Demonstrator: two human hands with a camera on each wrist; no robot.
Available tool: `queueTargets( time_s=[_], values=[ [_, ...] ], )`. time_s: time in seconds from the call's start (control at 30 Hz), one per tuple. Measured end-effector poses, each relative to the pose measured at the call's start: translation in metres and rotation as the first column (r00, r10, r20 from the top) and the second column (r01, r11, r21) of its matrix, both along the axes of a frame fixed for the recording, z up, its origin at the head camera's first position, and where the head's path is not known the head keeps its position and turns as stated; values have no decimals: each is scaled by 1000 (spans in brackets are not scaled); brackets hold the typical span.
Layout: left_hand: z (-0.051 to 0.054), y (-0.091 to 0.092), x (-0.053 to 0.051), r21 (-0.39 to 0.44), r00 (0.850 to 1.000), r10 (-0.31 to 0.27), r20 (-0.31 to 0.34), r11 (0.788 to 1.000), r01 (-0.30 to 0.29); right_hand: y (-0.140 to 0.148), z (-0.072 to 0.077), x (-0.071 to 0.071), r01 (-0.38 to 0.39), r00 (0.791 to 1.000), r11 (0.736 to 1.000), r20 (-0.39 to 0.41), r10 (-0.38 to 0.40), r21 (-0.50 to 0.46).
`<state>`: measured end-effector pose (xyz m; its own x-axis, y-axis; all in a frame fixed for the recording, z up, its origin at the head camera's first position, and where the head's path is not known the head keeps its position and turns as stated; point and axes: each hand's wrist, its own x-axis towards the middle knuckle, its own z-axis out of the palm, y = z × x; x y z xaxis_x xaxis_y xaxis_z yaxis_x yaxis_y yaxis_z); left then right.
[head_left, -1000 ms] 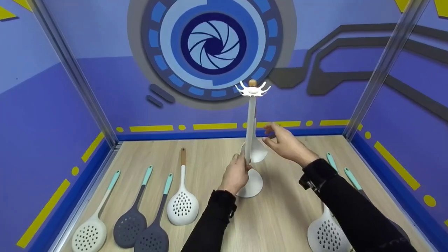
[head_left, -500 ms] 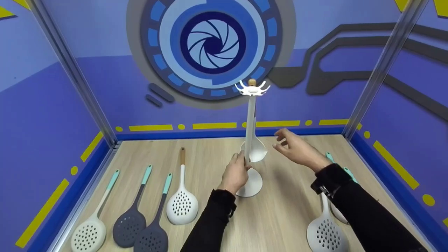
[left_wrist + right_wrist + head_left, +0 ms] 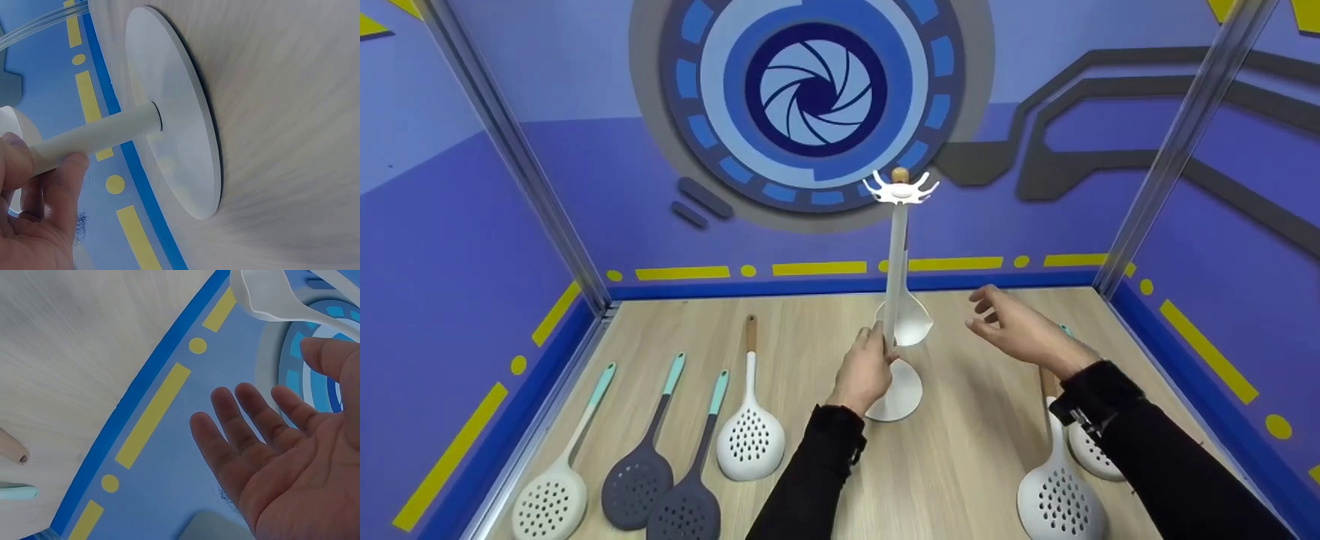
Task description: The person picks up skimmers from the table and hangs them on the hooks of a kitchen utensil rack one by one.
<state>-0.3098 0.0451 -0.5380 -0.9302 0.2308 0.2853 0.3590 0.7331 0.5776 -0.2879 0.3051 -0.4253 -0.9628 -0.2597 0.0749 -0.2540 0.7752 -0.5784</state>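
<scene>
The left grip point(image 3: 861, 375) holds the upright utensil stand point(image 3: 896, 262); the right grip point(image 3: 1024, 328), relaxed and empty, hovers right of the vertically hanging ladle point(image 3: 913, 324).

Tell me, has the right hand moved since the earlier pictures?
Yes. In the head view, the right hand has shifted right and down, off the yellow stripe it overlapped, farther from the stand.

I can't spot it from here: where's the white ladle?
In the head view, the white ladle is right of centre, apparently hanging behind the stand's pole, below its white hooks.
</scene>
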Motion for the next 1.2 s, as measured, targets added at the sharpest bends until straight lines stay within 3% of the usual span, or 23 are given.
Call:
queueTargets(
  time_s=[0.3,1.2],
  values=[
    [0,-1,1,-7,999,-7,-44,1000,7,15,-1,11,5,1000,1000,-15,-5,29],
    [1,1,0,-11,1000,-4,-13,1000,3,62,-8,48,-3,999,998,53,0,55]
  ],
)
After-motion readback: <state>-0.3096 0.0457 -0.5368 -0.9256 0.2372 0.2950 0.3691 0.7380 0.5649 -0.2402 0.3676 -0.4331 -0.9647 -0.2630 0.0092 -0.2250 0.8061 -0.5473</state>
